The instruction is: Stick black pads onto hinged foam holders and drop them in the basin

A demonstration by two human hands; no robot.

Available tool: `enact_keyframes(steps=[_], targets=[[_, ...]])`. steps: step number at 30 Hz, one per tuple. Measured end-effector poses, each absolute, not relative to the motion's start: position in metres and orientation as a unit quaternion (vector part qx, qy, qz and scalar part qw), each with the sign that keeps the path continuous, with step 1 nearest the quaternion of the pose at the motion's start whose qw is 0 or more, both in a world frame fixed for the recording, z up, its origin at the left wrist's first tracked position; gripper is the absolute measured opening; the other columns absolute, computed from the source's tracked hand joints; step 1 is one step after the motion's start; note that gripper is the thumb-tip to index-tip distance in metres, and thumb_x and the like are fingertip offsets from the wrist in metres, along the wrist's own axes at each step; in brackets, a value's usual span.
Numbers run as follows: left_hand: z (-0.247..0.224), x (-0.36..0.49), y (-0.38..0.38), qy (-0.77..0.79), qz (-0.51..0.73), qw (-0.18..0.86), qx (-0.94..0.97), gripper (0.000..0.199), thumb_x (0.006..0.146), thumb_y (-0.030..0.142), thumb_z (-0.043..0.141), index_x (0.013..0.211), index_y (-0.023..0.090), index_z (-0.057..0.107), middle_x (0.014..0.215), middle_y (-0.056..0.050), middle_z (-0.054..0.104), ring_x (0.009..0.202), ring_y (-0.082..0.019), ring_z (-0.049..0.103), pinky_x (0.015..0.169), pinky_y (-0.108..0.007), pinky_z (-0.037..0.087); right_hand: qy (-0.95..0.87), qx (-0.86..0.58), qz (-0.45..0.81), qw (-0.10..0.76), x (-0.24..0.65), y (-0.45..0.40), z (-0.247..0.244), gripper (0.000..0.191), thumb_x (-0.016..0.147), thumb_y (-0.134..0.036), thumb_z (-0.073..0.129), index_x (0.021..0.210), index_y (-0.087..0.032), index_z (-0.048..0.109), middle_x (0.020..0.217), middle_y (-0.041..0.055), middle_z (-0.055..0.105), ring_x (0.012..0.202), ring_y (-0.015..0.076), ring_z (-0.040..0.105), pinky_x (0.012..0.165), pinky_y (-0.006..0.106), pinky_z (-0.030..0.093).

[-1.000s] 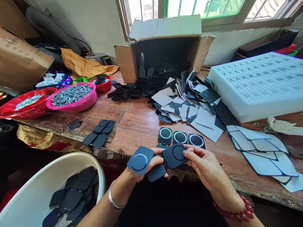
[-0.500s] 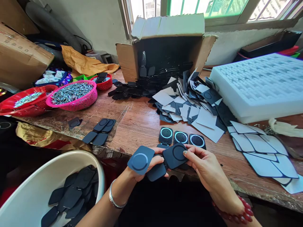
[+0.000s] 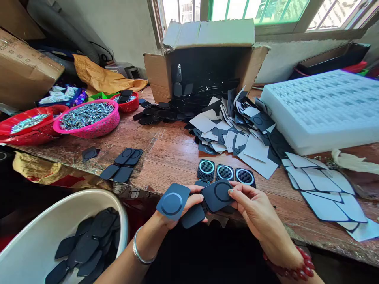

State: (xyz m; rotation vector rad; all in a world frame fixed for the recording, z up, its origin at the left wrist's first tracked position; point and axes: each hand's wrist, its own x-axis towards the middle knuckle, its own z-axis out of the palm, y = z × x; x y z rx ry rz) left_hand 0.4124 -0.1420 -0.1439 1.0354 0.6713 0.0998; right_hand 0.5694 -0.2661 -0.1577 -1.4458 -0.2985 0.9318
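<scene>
My left hand grips a hinged black folding case from the left. One of its plates hangs low, while the other carries a dark square sheet with a ring on top. A second ring-marked sheet lies over the back of my left hand, near the thumb. My right hand pinches the right edge of the case's upper panel with thumb and fingers. Just beyond, three open cases with gridded insides and pale rings stand in a row, their lower parts partly hidden by my hands.
Loose square sheets spill before a cardboard box. White foam and pale-backed sheets lie right. Leftward are a pink basket of metal parts, folded-out cases and a white tub holding black pieces.
The view has shifted slightly, so most things sit a little further left. Both hands keep the same hold on the case, with hardly any movement.
</scene>
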Motion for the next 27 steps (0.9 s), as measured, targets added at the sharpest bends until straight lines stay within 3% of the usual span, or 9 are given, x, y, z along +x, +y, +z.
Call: enact_keyframes(steps=[6, 12, 21, 27], targets=[[-0.145, 0.411, -0.142, 0.304, 0.053, 0.825, 0.473, 0.028, 0.073, 0.036, 0.072, 0.098, 0.024, 0.075, 0.074, -0.003, 0.074, 0.069, -0.020, 0.071, 0.059, -0.029, 0.060, -0.131, -0.639, 0.409, 0.638, 0.569, -0.266, -0.160, 0.046, 0.054, -0.052, 0.087, 0.055, -0.017, 0.058, 0.112, 0.0124, 0.064, 0.097, 0.0280, 0.060, 0.067, 0.031, 0.051], [-0.144, 0.411, -0.142, 0.307, 0.053, 0.825, 0.471, 0.024, 0.075, 0.035, 0.071, 0.096, 0.024, 0.075, 0.075, -0.002, 0.074, 0.070, -0.021, 0.072, 0.060, -0.031, 0.060, -0.132, -0.645, 0.396, 0.641, 0.568, -0.266, -0.163, 0.040, 0.056, -0.045, 0.087, 0.054, -0.017, 0.059, 0.109, 0.0103, 0.065, 0.089, 0.0232, 0.060, 0.062, 0.027, 0.047], [-0.147, 0.410, -0.141, 0.316, 0.045, 0.818, 0.479, 0.027, 0.077, 0.035, 0.068, 0.101, 0.025, 0.075, 0.074, -0.002, 0.072, 0.072, -0.023, 0.070, 0.068, -0.039, 0.061, -0.154, -0.655, 0.367, 0.642, 0.567, -0.266, -0.163, 0.036, 0.059, -0.043, 0.085, 0.053, -0.017, 0.060, 0.104, 0.0112, 0.068, 0.090, 0.0245, 0.061, 0.064, 0.028, 0.045], [-0.143, 0.412, -0.142, 0.332, 0.042, 0.811, 0.480, 0.037, 0.072, 0.040, 0.074, 0.103, 0.020, 0.073, 0.074, -0.003, 0.071, 0.071, -0.020, 0.068, 0.064, -0.032, 0.060, -0.161, -0.661, 0.379, 0.627, 0.568, -0.267, -0.155, 0.039, 0.059, -0.043, 0.086, 0.054, -0.016, 0.059, 0.108, 0.0116, 0.066, 0.088, 0.0222, 0.060, 0.063, 0.026, 0.045]])
